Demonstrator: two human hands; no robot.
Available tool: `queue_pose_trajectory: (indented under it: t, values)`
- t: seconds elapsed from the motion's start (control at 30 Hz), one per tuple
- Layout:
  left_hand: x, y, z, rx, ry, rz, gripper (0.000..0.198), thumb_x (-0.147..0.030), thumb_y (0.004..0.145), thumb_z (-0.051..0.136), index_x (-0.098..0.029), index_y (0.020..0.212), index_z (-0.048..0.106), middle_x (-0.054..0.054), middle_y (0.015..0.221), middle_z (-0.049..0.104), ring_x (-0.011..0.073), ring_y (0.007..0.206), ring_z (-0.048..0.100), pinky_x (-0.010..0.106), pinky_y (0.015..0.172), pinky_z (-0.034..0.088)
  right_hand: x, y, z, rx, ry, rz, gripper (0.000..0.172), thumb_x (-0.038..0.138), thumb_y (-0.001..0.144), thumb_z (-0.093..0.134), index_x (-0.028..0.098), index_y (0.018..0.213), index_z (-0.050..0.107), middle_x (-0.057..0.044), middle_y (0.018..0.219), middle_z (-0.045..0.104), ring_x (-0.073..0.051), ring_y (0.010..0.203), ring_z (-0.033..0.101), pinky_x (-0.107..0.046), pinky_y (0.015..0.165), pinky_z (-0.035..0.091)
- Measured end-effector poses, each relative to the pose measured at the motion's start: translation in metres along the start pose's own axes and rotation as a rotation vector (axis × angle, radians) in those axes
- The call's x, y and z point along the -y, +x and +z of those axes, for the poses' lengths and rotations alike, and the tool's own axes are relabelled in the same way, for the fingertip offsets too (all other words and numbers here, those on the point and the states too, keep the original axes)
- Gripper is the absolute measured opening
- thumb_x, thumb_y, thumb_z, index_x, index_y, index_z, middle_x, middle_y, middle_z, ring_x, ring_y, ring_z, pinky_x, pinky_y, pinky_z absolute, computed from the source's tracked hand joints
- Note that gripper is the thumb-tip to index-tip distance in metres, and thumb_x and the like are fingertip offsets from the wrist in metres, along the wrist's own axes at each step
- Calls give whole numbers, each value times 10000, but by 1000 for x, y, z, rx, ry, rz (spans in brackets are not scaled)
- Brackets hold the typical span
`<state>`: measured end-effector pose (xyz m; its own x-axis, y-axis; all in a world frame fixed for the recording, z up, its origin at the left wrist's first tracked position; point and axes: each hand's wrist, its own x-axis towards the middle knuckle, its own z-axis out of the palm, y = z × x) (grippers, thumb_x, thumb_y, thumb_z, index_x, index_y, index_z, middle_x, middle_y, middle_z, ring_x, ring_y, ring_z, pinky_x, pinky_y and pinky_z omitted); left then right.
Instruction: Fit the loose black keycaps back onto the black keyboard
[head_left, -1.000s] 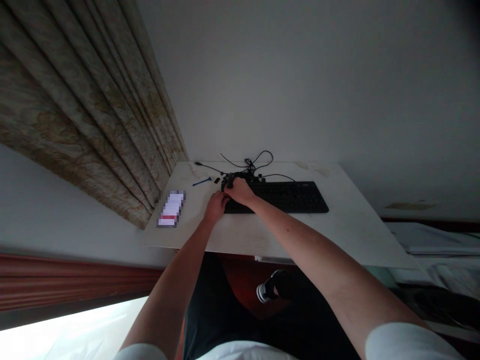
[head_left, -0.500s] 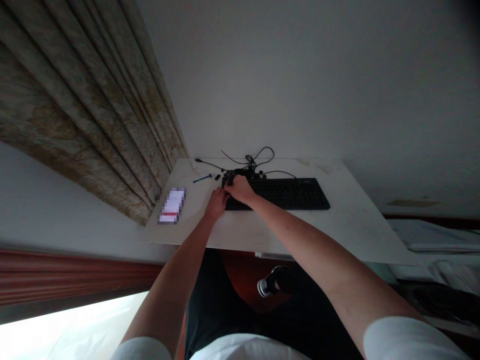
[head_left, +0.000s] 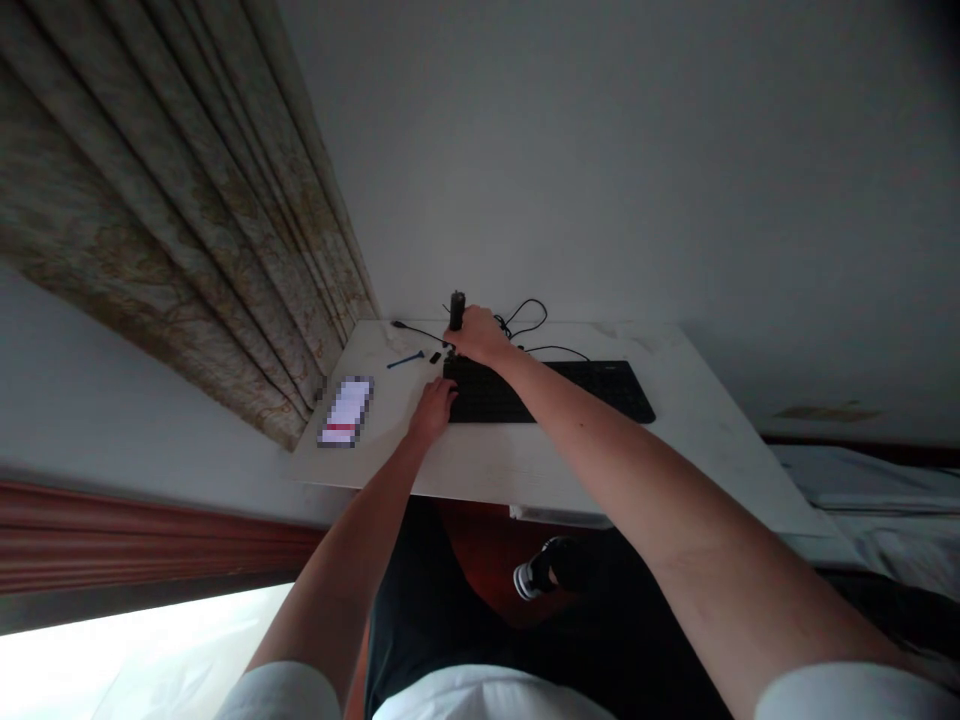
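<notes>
Lifting a stubby black cylindrical object [head_left: 457,310] clear of the tangle, the person's right hand [head_left: 481,335] had risen to the far edge of the white worktop [head_left: 600,465], at upper centre of the frame. A moment earlier it had been pressed down among the dark pieces at the left end of the black computer keyboard [head_left: 547,392], which now lay uncovered. Its fingers [head_left: 469,322] were closed around the object's lower part, and the object stood upright above them. The person's left hand [head_left: 433,412] stayed at the keyboard's near left corner, its fingers curled downward; whether they held anything could not be told. Thin black cables [head_left: 529,318] looped beyond the far edge, near a short blue plastic stick [head_left: 406,360] and a small black rectangular piece [head_left: 435,357]. A flat rectangular handheld device [head_left: 345,412] lay to the left of the hands, its screen blurred out. No brand or writing could be read on anything.
</notes>
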<state>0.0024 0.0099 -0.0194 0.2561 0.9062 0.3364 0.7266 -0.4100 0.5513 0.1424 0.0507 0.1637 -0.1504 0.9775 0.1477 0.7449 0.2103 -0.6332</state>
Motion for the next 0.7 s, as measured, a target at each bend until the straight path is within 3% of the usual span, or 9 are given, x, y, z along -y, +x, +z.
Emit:
queue_pose_trajectory:
  t: [0.1,0.23,0.33,0.47,0.53,0.6,0.7]
  values:
    - [0,-1,-2,-50,-44,-9,212,-209,993,471,-201,1153,609,105,1133,652,253,1097,594,460,1006,492,-35,-16,-5,-61,102,80,161,205,826,653,91,721,695,-121,665,688,-239,724,724,-272,660,552]
    - [1,-2,-5,-174,-81,-60,226,-229,1010,432,-200,1170,590,108,1150,648,241,1126,587,439,1023,483,-112,-46,-23,-271,375,240,177,265,832,642,103,839,713,-77,673,700,-200,665,727,-269,633,589]
    - [3,-2,-7,-266,-87,-107,213,-229,1002,434,-195,1145,588,111,1134,636,245,1121,578,442,1017,479,-182,-76,-52,-516,536,361,177,275,789,672,114,858,695,-64,694,700,-181,639,717,-267,605,605]
    - [5,2,-8,-322,-96,-133,187,-232,990,441,-204,1082,601,109,1108,621,246,1102,575,445,1011,478,-273,-124,-89,-957,631,547,87,229,727,693,163,749,643,-39,664,666,-173,570,679,-264,517,585]
    - [6,3,-7,-314,-106,-155,186,-237,989,438,-209,1063,607,100,1099,618,236,1090,584,432,1013,480,-309,-147,-97,-1067,617,622,94,233,721,689,185,693,613,-46,670,669,-193,586,687,-286,509,583]
    - [6,4,-6,-294,-112,-179,185,-237,984,441,-202,1048,611,94,1082,621,228,1061,596,424,1004,487,-334,-167,-96,-1110,571,684,132,261,717,701,199,656,601,-65,683,684,-228,631,711,-330,558,603]
    - [5,8,-6,-268,-99,-200,168,-238,967,469,-190,1021,621,91,1050,627,222,1008,606,413,965,506,-352,-184,-86,-1026,360,664,182,347,751,700,190,677,648,-106,712,713,-275,695,736,-388,654,615]
